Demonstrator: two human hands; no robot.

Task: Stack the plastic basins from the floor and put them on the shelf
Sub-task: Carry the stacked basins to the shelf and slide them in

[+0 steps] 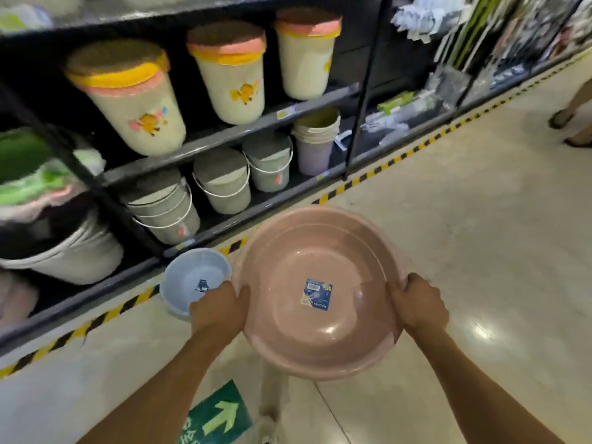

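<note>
Above the floor, beside the shelf's [224,225] bottom edge, the pink basin [317,293] hangs level, its rim clamped by the left hand [217,310] and right hand [419,304] on opposite sides. A blue basin [192,277] sits on the floor against the hazard-striped edge. The rim grips look shallow, so a tilt while nesting could likely slip one side free. Both basins carry blue stickers; their print is too blurred to read. A green floor arrow sign [221,415] shows unreadable characters.
</note>
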